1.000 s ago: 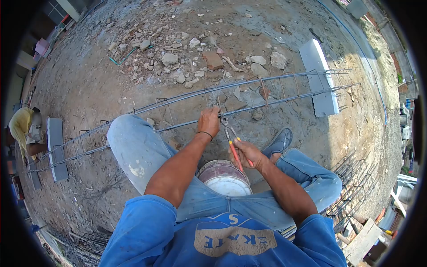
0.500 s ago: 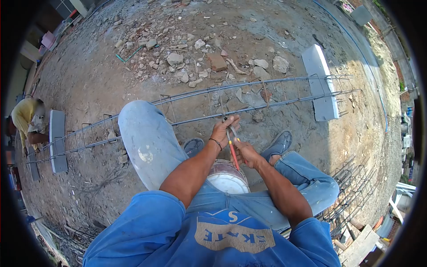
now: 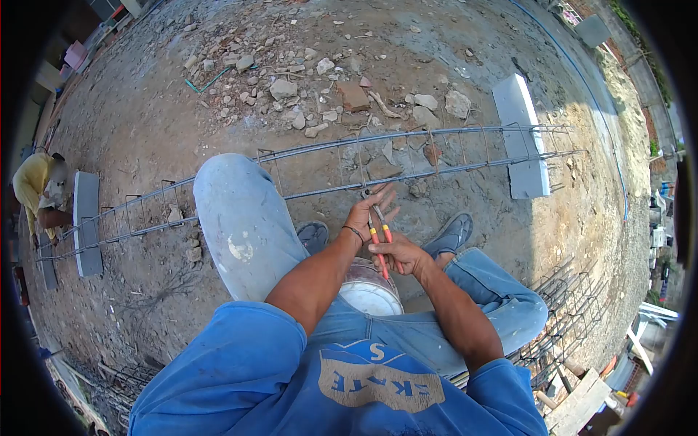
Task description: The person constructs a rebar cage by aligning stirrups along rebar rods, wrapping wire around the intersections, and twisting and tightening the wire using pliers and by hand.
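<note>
Red-handled pliers (image 3: 381,243) are gripped by their handles in my right hand (image 3: 400,256). The jaws of the pliers point up at the lower bar of a long steel rebar cage (image 3: 429,173). Beside the jaws is my left hand (image 3: 369,211), its fingers spread behind the metal part of the tool, near the bar. The cage spans the view from left to right and lies across two pale blocks, a right block (image 3: 525,138) and a left block (image 3: 87,224). Whether wire sits in the jaws is too small to tell.
An upturned bucket (image 3: 371,294) stands between my legs. A person in yellow (image 3: 35,182) crouches at the cage's left end. Rubble and a brick (image 3: 352,96) lie beyond the cage. More rebar cages (image 3: 574,305) rest at the right, near a blue hose (image 3: 596,91).
My left hand has moved from the bar down beside the pliers, and its fingers have spread. The pliers' handles are closer together than a second ago. The view has shifted slightly.
</note>
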Available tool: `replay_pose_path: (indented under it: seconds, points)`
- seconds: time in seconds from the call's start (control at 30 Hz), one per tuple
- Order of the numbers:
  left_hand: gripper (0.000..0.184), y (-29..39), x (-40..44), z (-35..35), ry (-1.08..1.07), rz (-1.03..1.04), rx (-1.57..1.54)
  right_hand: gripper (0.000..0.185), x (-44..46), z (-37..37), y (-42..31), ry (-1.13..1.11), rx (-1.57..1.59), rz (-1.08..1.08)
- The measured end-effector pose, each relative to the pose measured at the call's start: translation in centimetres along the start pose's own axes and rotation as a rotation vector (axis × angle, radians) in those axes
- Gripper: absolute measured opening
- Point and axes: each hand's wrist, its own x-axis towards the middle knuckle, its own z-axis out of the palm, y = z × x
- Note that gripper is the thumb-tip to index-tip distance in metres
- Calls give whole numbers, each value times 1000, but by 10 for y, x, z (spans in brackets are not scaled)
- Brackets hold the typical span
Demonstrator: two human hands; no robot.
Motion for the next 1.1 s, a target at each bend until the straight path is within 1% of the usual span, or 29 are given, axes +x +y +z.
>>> replay_pose_path:
  seconds: [0.03,0.1,0.13,0.17,0.23,0.3,0.33,0.4,0.43,0.5,0.53,0.63,0.67,0.73,0.77,0.83,0.87,0.93,0.97,1.03,1.07,1.1]
  points:
    - [55,-2,0,0,3,-3,-7,22,0,-1,2,4,1,6]
    - [30,-4,4,-2,54,2,-3,24,1,-1,1,18,-24,24]
    - [30,-4,6,-3,56,2,-6,24,2,-2,0,19,-24,28]
    - [19,-4,5,-2,93,-27,-25,24,2,-1,-1,27,-35,35]
    - [17,-5,1,0,134,-61,-47,24,1,3,0,38,-43,47]
    - [28,-5,-4,7,138,-43,-16,28,-4,9,-3,87,-77,26]
    - [28,-4,-2,9,137,-41,-19,28,-3,6,-5,88,-80,27]
    - [36,-7,3,10,305,35,231,35,-4,2,-6,310,-573,-69]
    - [36,-11,5,11,310,30,228,35,-5,2,0,310,-570,-63]
    - [39,-17,14,21,513,109,307,41,-10,7,13,808,-1322,-314]
    - [39,-20,17,25,551,141,333,41,-7,10,18,807,-1323,-311]
    - [38,-25,21,22,549,186,285,40,4,28,34,1235,-1631,-617]
    - [38,-26,22,20,549,184,284,40,9,20,36,1235,-1631,-615]
    - [35,-26,20,17,576,170,311,34,29,-7,41,1067,-1477,-468]
    - [35,-24,19,17,574,170,314,34,35,-21,40,1069,-1474,-470]
    - [36,-23,9,19,516,193,301,27,39,-45,40,611,-1305,-471]
    - [36,-21,5,20,516,191,305,27,35,-46,36,613,-1301,-472]
    - [36,-15,0,22,496,144,327,24,23,-39,21,-13,-49,-99]
    - [36,-18,1,16,492,145,336,24,19,-36,15,-14,-46,-108]
    - [36,-24,12,-1,330,185,424,26,14,-33,-3,-11,-111,-99]
    - [36,-20,11,4,327,179,429,26,9,-32,-7,-5,-137,-87]
    - [36,-14,8,12,380,87,419,27,4,-30,-7,1,-158,-70]
